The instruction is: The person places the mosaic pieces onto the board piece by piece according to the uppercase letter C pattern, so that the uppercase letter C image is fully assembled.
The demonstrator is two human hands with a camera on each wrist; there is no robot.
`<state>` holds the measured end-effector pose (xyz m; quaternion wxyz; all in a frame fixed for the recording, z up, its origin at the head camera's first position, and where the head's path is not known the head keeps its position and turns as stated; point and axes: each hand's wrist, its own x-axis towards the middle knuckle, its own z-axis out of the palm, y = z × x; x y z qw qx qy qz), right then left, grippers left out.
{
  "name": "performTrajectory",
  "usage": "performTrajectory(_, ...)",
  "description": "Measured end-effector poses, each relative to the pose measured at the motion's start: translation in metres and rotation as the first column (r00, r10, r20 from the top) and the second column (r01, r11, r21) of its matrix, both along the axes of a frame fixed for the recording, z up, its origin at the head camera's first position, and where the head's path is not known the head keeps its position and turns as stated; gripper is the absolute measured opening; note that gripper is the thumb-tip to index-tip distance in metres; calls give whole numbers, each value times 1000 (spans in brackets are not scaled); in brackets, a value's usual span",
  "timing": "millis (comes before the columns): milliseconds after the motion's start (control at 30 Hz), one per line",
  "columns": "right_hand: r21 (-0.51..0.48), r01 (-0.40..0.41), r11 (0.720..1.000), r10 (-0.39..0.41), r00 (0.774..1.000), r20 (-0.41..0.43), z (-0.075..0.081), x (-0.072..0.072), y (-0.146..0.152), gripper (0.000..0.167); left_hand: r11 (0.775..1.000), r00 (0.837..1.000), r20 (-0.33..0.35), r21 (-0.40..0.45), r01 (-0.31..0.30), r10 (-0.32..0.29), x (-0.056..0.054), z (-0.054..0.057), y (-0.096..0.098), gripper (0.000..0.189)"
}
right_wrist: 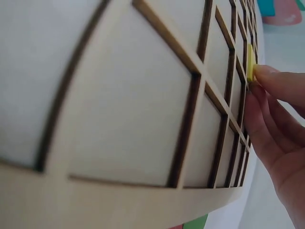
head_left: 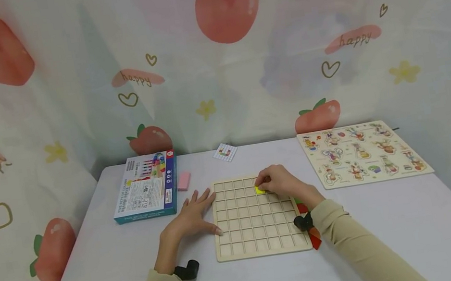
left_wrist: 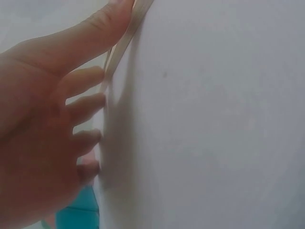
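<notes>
A square wooden grid board (head_left: 250,248) lies in the middle of the table. My right hand (head_left: 280,182) pinches a yellow square tile (head_left: 260,189) over the cells near the board's far edge. In the right wrist view the thumb and fingers meet at the yellow tile (right_wrist: 250,63), close against the grid ridges. My left hand (head_left: 191,219) lies at the board's left edge with fingers spread, the thumb tip right at the rim. The left wrist view shows that hand (left_wrist: 52,109) with its fingers straight and apart.
Red, orange and green pieces (head_left: 315,238) lie along the board's right side, partly under the right arm. A blue box (head_left: 143,191) and a pink block (head_left: 184,180) are at the back left. A small patterned card (head_left: 225,152) lies behind the board; a picture puzzle board (head_left: 363,154) is at the right.
</notes>
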<state>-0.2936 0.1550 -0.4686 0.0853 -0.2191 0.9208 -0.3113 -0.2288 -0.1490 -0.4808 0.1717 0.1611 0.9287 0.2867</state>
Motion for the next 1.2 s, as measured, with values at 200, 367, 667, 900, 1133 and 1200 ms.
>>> performTrajectory(200, -35, -10, 999, 11, 1000, 2, 4, 6, 8, 10, 1000, 1000, 6, -2, -5, 5, 1, 2, 2, 108)
performTrajectory(367, -33, 7, 999, -8, 1000, -12, 7, 14, 20, 10, 1000, 1000, 4, -8, -4, 4, 2, 0, 2, 108)
performTrajectory(667, -4, 51, 999, -51, 999, 4, 16, 25, 50, 13, 1000, 1000, 12, -9, -20, 20, 1, 0, 4, 110)
performTrajectory(900, 15, 38, 999, -38, 999, 5, 12, 28, 71, 11, 1000, 1000, 13, -6, -24, 24, 2, 3, 2, 109)
performTrajectory(1133, 37, 50, 998, -51, 998, 25, 8, 33, 86, 12, 1000, 1000, 13, 3, -25, 25, 2, 2, 3, 110)
performTrajectory(1200, 37, 50, 998, -51, 998, 38, 8, 35, 90, 12, 1000, 1000, 14, 3, -21, 21, 2, 1, 3, 110)
